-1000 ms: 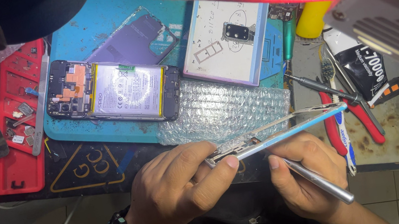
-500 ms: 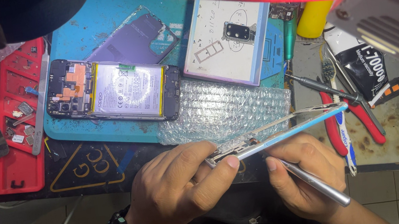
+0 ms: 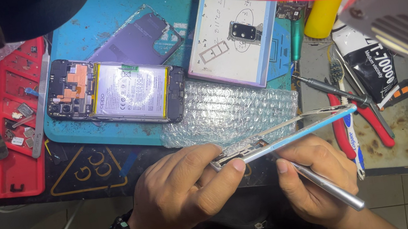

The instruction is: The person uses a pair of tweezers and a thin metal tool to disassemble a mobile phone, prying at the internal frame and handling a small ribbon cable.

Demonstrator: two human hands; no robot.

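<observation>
phone frame held on edge, tool at its end

phone frame [image 3: 279,136], a thin silvery-blue rim piece, sits lifted off the bench in front of the person's lap, turned edge-on to the camera so its inner side is mostly hidden. the left hand [image 3: 183,189] is closed round its near end, thumb pressed along the top edge and fingers curled beneath. the right hand [image 3: 314,179] is closed on a slim metal tool [image 3: 326,185], held like a pen, its tip up against the underside of the frame just beside the left thumb; what the tip touches cannot be made out.

judging by the bench, the teardown looks well along: an opened phone body [image 3: 115,93] with battery and board bare lies on the blue mat [image 3: 125,136], a purple back cover [image 3: 138,37] lies just beyond it, and small parts rest in the red tray [image 3: 21,178]. a sheet of bubble wrap [image 3: 231,110] lies between the mat and the hands. nothing looks refitted yet, so work on the frame seems only midway, with reassembly left to do.
</observation>
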